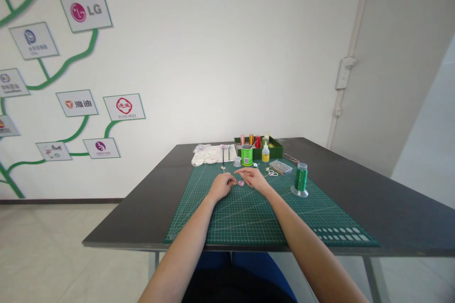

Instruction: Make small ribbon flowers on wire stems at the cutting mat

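Note:
My left hand (223,184) rests low over the green cutting mat (245,220), its fingers curled and the fingertips pressed together. Whatever they pinch, if anything, is too small to make out. Just to the right of those fingertips, a small pink piece (241,183) lies between my two hands. My right hand (253,179) hovers beside and slightly beyond it, fingers stretched out to the left and apart. I see nothing held in it. White-handled scissors (272,173) lie right of my right hand. A thin dark stick with a pale ornament (223,167) is beyond my left hand.
A spool of green thread (301,180) stands at the mat's right. Farther back are a green can (246,155), a glue bottle (265,153), a clear case (280,166), a white cloth (206,155) and a green box (276,150) holding thread spools.

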Available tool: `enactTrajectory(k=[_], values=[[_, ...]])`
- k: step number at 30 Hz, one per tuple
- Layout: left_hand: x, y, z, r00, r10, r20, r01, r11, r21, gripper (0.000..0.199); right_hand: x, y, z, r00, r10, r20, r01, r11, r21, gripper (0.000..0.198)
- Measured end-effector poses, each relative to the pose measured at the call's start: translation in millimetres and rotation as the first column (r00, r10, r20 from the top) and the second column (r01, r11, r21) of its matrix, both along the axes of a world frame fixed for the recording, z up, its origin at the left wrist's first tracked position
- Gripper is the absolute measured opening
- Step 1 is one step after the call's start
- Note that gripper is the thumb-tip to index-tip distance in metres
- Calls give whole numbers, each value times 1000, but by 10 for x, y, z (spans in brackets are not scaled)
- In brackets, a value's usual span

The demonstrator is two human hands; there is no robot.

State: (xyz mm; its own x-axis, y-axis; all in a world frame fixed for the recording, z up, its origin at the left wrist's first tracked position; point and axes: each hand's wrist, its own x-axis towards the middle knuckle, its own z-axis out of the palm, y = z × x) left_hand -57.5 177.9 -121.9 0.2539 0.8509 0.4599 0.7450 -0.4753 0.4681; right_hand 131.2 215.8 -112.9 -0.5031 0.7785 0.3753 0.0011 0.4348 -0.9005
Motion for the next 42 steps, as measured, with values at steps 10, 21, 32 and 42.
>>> enactTrajectory(k=[10,21,32,42], values=[[23,12,5,987,-106,121,107,994,-2,9,18,179,-129,988,-150,-27,148,987,-62,48],[37,36,-1,883,-58,466,114,989,-94,13,11,214,-201,976,-178,126,195,972,-134,35],[-39,124,-16,778,77,624,-72,997,-33,16,15,65,-136,978,6,210,25,989,-143,39],[-34,106,32,599,79,797,8,994,-105,26,25,45,-138,973,112,202,-88,988,-125,48]])
